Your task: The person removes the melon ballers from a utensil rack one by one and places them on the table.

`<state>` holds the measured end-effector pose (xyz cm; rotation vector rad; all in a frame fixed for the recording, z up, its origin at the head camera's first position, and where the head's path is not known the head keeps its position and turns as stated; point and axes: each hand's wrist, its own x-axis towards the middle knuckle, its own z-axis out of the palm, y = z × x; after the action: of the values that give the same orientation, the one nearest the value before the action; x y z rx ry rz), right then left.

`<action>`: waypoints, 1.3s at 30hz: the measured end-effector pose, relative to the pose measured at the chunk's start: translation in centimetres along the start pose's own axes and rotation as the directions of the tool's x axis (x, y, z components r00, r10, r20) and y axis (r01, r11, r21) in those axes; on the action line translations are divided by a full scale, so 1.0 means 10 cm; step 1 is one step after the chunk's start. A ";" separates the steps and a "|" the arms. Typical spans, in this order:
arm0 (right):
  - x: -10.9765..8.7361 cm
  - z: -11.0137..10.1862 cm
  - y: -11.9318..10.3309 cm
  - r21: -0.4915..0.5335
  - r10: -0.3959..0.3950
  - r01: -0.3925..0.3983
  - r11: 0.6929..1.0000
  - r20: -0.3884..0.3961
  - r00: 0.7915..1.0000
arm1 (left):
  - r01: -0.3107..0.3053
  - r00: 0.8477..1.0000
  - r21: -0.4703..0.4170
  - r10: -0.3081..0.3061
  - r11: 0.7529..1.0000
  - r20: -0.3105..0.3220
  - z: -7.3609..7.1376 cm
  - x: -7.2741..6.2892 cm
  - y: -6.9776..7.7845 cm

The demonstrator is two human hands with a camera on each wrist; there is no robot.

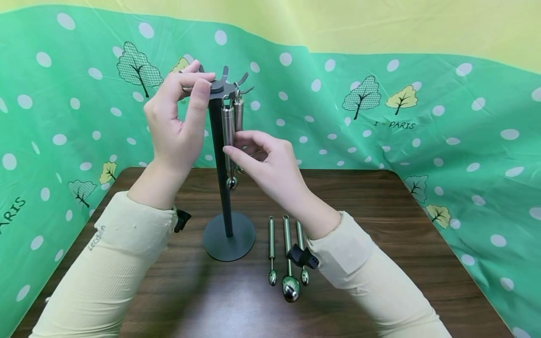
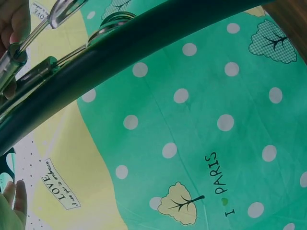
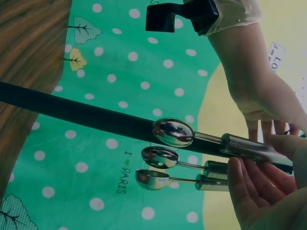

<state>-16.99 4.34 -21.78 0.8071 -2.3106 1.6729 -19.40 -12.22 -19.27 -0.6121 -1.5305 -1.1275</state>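
A black stand with a round base and a ring of hooks on top stands on the table. My left hand grips the stand's top, thumb and index finger at the hub. From its right-hand hooks hang steel melon ballers, three of whose bowls show in the right wrist view. My right hand pinches the handle of the nearest melon baller between thumb and fingers. Its bowl points down. Behind it hang a second melon baller and a third one.
On the wooden table, right of the base, lie a small melon baller, a larger scoop and another small one, partly under my right wrist's black camera. A green dotted cloth surrounds the table.
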 end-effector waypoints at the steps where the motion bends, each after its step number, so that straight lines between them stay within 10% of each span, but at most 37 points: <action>1: 0.01 0.01 -0.01 -0.007 -0.006 0.006 1.000 0.000 1.000 | -0.001 1.000 -0.003 0.001 1.000 -0.003 0.00 0.00 0.00; 39: -0.16 -0.16 -0.24 0.025 -0.205 0.206 0.978 -0.028 0.978 | -0.022 0.996 -0.001 0.022 1.000 -0.083 0.08 0.04 -0.05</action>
<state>-14.61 5.77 -19.95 0.9878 -2.1095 1.6188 -20.29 -11.78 -19.02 -0.5749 -1.4494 -1.1242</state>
